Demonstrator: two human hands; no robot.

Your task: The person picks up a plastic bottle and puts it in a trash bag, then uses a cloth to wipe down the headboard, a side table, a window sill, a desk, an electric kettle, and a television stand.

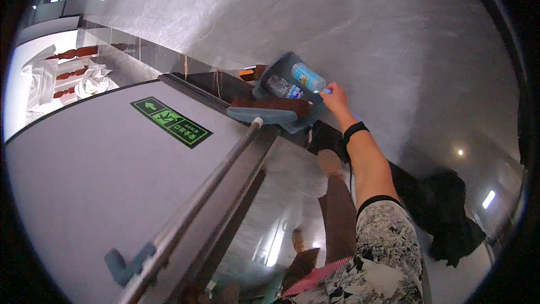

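Observation:
My right hand (335, 98) reaches out with its fingers closed on the blue cap of a clear plastic bottle with a light-blue label (307, 77). This bottle lies slanting over a grey-blue dustpan (291, 60). Inside the dustpan, beside it, rests a second clear bottle with a blue and white label (282, 88). A broom with a grey-blue head (261, 115) and dark reddish-brown bristles leans across the dustpan's near side. A long metal pole (206, 185) runs from the broom head towards me. My left hand is out of view.
A small orange and brown box (252, 73) stands beyond the dustpan, near a dark skirting. At the left rises a pale panel with a green exit sign (171, 121). Plastic-wrapped items with reddish-brown turned wood (76, 52) stand beyond it. Something black (447, 211) lies at the right.

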